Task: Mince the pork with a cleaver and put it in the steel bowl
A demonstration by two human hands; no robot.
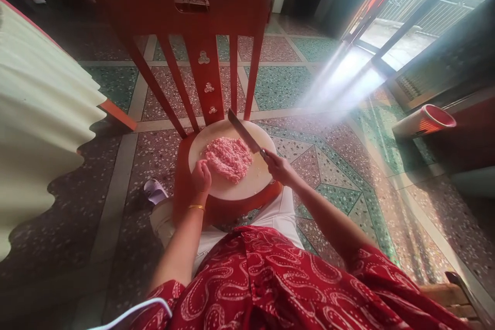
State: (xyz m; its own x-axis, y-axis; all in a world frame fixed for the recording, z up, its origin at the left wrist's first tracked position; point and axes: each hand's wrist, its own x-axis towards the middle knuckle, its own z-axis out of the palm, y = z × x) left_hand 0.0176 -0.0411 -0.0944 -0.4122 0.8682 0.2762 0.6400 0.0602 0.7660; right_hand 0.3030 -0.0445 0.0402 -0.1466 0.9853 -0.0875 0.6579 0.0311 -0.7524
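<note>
A flat heap of pink minced meat (228,159) lies on a round, pale cutting board (258,185). The board rests on the seat of a reddish-brown wooden chair (228,207). My right hand (279,167) grips the handle of a cleaver (246,136). Its blade slants up and left over the far right side of the meat; whether it touches cannot be told. My left hand (201,176) is closed, fingers curled, at the left of the board beside the meat's edge. Nothing shows in it, though its palm side is partly hidden.
The chair's slatted back (201,72) rises behind the board. A pale draped cloth (42,113) hangs at left. My leg and a lilac slipper (155,191) are beside the chair. A bin (425,121) stands at right, near a sunlit doorway (386,41). A white cable (131,312) crosses the lower left.
</note>
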